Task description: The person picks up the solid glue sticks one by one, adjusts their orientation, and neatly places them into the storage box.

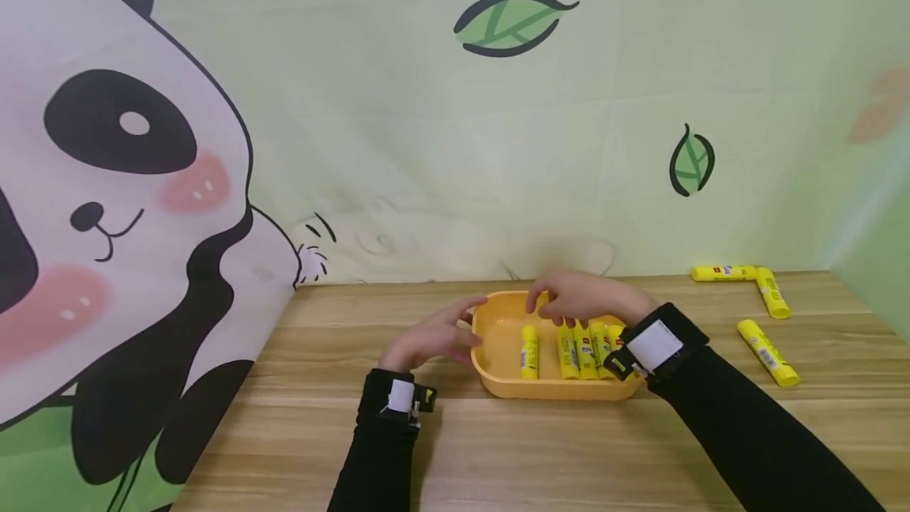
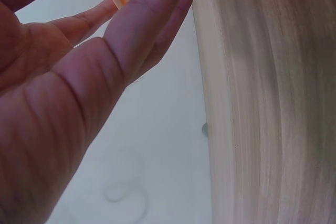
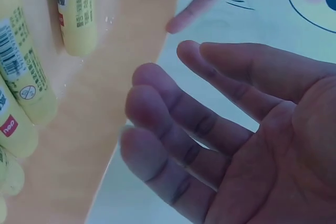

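The right hand's grip (image 1: 584, 296), empty and loosely spread, hangs nearer than the left hand (image 1: 437, 334) to 1 lone glue stick (image 1: 529, 354) lying front-left of it inside the orange tray (image 1: 562, 391), long axis square to the back edge of the counter (image 1: 498, 457).

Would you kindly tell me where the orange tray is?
In the head view, the orange tray sits on the table, right of centre, with the left hand at its left end and the right hand above it.

Orange tray (image 1: 558, 391), yellow tubes (image 1: 586, 352) inside, one lying apart
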Motion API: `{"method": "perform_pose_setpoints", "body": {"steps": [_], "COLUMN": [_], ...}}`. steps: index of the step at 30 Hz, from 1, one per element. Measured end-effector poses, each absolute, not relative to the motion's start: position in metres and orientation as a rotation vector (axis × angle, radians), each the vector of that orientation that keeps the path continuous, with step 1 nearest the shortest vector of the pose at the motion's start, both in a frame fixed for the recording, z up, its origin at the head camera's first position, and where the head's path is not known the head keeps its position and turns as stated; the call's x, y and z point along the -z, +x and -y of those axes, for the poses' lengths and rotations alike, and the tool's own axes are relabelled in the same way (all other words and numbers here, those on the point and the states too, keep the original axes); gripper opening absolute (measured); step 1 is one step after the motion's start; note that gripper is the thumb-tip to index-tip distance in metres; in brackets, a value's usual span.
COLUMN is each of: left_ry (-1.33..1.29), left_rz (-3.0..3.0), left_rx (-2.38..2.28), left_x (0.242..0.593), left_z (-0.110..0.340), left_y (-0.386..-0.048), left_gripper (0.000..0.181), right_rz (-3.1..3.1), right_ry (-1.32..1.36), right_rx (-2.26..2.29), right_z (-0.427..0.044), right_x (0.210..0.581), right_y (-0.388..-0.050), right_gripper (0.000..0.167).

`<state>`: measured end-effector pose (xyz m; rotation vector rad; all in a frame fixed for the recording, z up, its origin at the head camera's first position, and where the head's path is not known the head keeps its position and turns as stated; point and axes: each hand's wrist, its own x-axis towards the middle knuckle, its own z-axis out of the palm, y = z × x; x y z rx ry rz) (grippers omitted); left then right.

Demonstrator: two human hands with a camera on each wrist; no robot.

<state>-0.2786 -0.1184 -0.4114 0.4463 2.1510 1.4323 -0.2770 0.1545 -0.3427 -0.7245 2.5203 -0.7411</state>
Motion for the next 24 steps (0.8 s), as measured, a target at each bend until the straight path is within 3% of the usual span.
{"method": "perform_pose_setpoints", "body": {"steps": [24], "left_ry": [0.456], "left_rz": [-2.149], "left_rx": [-1.428], "left_x": [0.412], "left_z": [0.12], "left_y": [-0.279], "left_gripper": [0.072], "right_rz": [-2.638], "right_ry": [-0.799], "right_rx": [1.168], "right_z": [-0.204], "right_x": [0.355], "right_y": [-0.251], "right_gripper": [0.022]}}
